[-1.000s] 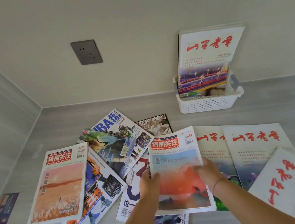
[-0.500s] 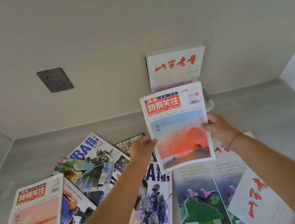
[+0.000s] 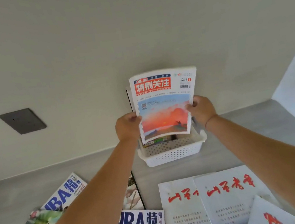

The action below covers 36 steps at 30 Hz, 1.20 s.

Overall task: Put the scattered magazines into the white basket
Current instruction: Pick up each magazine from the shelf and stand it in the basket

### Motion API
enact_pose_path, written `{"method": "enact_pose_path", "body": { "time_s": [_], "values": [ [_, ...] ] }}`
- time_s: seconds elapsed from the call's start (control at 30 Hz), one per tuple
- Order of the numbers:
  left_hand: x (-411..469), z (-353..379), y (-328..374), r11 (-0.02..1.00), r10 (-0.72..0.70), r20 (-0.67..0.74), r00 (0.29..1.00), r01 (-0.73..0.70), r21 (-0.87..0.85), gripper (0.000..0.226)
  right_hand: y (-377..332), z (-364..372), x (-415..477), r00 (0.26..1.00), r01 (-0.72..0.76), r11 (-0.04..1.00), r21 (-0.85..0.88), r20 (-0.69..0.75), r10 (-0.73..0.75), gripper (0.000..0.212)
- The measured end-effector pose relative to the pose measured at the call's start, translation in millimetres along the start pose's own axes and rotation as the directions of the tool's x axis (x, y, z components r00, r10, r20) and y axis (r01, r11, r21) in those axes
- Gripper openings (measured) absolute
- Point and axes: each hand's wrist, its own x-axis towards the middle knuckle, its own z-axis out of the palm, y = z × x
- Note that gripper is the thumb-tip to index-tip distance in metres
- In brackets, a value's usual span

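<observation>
Left grip (image 3: 126,127), right grip (image 3: 201,111) pinch magazine (image 3: 165,108) at white basket (image 3: 174,154); grey counter (image 3: 38,188) (cream wall (image 3: 91,42) behind).

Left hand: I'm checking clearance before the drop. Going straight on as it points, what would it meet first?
Probably the standing magazine in the white basket, just behind the held magazine; depth is unclear, so possibly the wall instead.

sunset-cover magazine (image 3: 165,106) stands upright, lower edge entering the perforated white basket (image 3: 173,152) by the wall.
</observation>
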Motion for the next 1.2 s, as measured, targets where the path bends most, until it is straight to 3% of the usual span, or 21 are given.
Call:
{"method": "enact_pose_path", "body": {
  "time_s": [0.27, 0.47, 0.63, 0.73, 0.93, 1.1, 1.2],
  "values": [
    [19.7, 25.1, -42.6, 0.995, -0.066, -0.001, 0.998, 0.066, 0.077, 0.019, 39.5, 29.6, 16.0, 0.995, -0.078, 0.996, -0.044, 0.051, 0.080, 0.020],
    [31.8, 31.1, -58.3, 0.987, -0.129, -0.076, 0.989, 0.136, 0.089, 0.005, 45.1, 44.6, 30.2, 0.995, -0.086, 0.994, -0.072, 0.033, 0.089, 0.021],
    [37.6, 33.5, -58.2, 0.987, -0.119, -0.102, 0.988, 0.129, 0.096, 0.022, 48.5, 51.6, 35.2, 0.989, -0.151, 0.982, -0.116, -0.018, 0.150, 0.021],
    [38.4, 33.3, -61.1, 0.987, -0.099, -0.087, 0.991, 0.109, 0.118, 0.022, 48.6, 57.4, 33.4, 0.986, -0.152, 0.960, -0.234, 0.034, 0.164, 0.026],
    [36.4, 31.9, -61.9, 0.989, -0.108, -0.056, 0.993, 0.113, 0.097, 0.018, 41.4, 60.3, 28.7, 0.947, -0.208, 0.934, -0.291, 0.180, 0.267, 0.037],
    [29.7, 20.6, -64.6, 0.987, -0.134, -0.070, 0.989, 0.139, 0.081, 0.035, 37.6, 55.6, 18.6, 0.946, -0.276, 0.935, -0.220, 0.110, 0.305, 0.044],
    [18.9, 1.6, -73.7, 0.986, -0.136, -0.083, 0.987, 0.142, 0.081, 0.035, 31.0, 51.9, 2.9, 0.975, -0.220, 0.967, -0.127, -0.009, 0.221, 0.049]
  ]
}}
